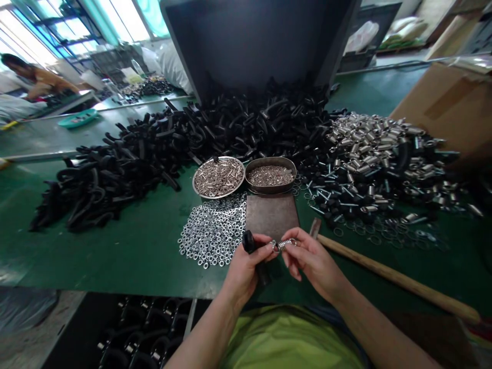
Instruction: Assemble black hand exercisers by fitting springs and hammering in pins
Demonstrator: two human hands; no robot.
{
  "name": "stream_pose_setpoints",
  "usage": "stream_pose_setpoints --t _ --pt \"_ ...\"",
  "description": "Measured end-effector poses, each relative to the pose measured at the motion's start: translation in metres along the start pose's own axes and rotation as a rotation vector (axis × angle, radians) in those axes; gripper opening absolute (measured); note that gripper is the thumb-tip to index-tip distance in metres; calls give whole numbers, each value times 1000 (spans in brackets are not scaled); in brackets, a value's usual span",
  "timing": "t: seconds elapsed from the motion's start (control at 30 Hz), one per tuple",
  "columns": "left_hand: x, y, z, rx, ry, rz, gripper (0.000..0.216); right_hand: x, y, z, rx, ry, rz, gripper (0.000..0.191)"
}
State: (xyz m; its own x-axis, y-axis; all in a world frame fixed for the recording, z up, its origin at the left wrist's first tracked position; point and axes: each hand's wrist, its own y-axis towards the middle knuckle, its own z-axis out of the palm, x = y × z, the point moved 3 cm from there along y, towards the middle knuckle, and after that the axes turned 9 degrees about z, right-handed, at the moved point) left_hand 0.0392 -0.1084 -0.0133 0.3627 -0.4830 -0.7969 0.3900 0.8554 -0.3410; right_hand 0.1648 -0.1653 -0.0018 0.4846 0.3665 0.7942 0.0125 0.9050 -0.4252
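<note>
Wrapped around a black handle-like part (pixel 248 242), my left hand (pixel 246 266) keeps it just in front of the steel plate (pixel 272 211). A small metal ring shows at its fingertips. My right hand (pixel 309 259) pinches a silver coil spring (pixel 286 245), whose left end meets the ring at my left fingers. Whether the spring is hooked to the black part cannot be made out. To the left lies a spread of silver nuts (pixel 211 236). Right of my right hand rests a hammer with a wooden handle (pixel 395 277).
Behind the plate stand a round dish of rivet-like pins (pixel 219 177) and an oval tin of small metal pieces (pixel 271 176). Black curved parts (pixel 184 128) heap across the back; springs (pixel 369 143) and black-headed bolts (pixel 338 197) pile right, near a cardboard box (pixel 446 107). Another person sits far left.
</note>
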Motion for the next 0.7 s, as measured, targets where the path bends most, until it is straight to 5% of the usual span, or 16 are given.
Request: stream_pose_setpoints --t 0.17,0.3,0.43,0.57,0.7 --pt "-5 2 -5 91 252 123 21 0 4 -1 -13 15 77 32" --pt "-10 5 -6 98 506 263 17 9 8 -11 -143 -282 -107 26" --pt "3 4 1 80 299 27 29 25 8 -19 -294 -612 -224 19" --pt "20 1 15 119 -26 -272 32 38 1 -17 -301 -668 -246 19" --pt "24 3 27 166 -90 -298 32 45 -7 -6 -317 -779 -288 14"
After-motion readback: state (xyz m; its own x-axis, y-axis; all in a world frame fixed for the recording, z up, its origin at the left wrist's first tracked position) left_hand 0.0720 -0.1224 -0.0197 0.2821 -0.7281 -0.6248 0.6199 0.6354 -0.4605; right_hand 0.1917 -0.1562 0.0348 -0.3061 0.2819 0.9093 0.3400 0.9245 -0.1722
